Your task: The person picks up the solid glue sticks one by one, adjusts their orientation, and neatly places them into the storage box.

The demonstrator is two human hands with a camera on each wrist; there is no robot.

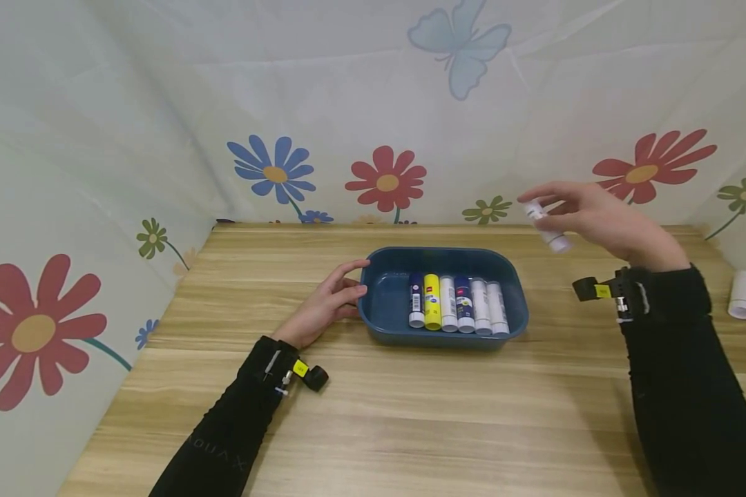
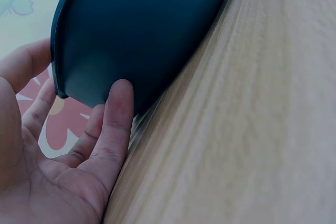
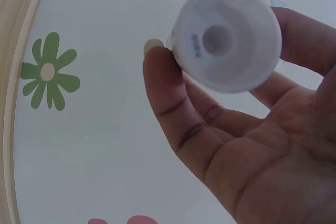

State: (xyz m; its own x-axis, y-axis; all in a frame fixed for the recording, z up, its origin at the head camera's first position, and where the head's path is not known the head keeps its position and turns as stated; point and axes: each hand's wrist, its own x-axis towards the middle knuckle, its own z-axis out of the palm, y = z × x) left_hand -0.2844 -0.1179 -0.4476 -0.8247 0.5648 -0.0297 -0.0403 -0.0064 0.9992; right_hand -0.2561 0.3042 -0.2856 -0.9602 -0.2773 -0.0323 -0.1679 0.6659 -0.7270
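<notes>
A dark blue plastic bin [image 1: 382, 330] stands on the wooden table. Inside it, several glue sticks lie side by side toward the right, among them a yellow glue stick [image 1: 432, 301] and a dark blue glue stick [image 1: 416, 300]; the others are mostly white. My left hand [image 1: 323, 304] touches the bin's left end with fairly straight fingers, one fingertip at the rim and another against the outer wall [image 2: 121, 35]. Up to the right of the bin, my right hand [image 1: 603, 217] pinches a white glue stick [image 1: 546, 226] in the air. Its hollow round end [image 3: 227, 38] faces the right wrist camera.
Another white glue stick [image 1: 742, 295] stands near the table's right edge. Behind the wooden table [image 1: 410, 414] hangs a pale cloth backdrop [image 1: 323, 90] printed with flowers and a butterfly; it also closes off the left and right sides.
</notes>
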